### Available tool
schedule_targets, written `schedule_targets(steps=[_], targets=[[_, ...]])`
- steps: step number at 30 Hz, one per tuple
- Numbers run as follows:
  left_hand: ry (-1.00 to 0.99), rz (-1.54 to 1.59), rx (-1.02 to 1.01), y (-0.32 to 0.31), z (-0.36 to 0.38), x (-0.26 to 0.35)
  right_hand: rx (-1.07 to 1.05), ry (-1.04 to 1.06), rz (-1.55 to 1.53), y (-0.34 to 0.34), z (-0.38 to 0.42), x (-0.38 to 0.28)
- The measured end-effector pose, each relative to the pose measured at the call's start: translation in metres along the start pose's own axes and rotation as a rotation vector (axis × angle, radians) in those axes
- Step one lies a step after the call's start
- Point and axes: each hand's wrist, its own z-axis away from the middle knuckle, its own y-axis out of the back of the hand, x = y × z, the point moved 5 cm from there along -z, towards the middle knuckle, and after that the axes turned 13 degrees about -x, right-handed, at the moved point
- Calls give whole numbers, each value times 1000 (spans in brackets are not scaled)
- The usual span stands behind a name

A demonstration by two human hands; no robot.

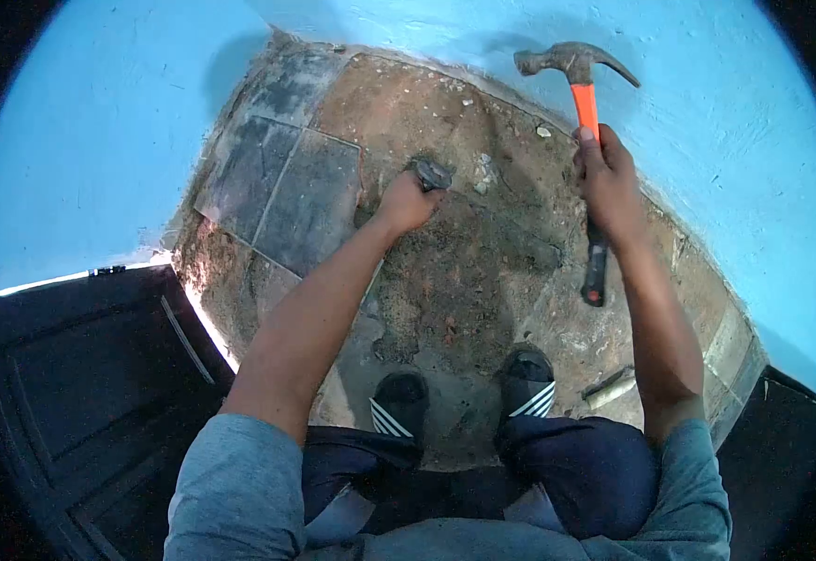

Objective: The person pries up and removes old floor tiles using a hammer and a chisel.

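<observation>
Raised at the right, my right hand [611,187] is wrapped round the orange and black handle of a claw hammer [573,62], its metal head up in front of the blue wall. Nearer the middle, my left hand [408,201] is closed on a dark tool [432,175] with a broad grey top end. The lower part of that tool is hidden by my hand. Below it lies a rough brown floor [454,271] with broken mortar and rubble. Grey floor tiles [310,201] lie just left of my left hand.
Blue walls [99,122] border the floor at the back and sides. A dark panelled door [90,365] stands at lower left. My feet in striped sandals [400,404] are at the lower middle. A loose light piece [611,387] lies right of them.
</observation>
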Motion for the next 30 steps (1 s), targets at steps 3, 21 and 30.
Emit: schedule_targets(steps=[3,21,30], targets=[[-79,-2,-34,-17,-21,-29,142,99,200,-40,6,24],[-35,-66,-84,-41,-17,-22,79,-203,-111,22,36,84],[-72,36,264,-39,15,4,88,-210,-306,1,25,72]])
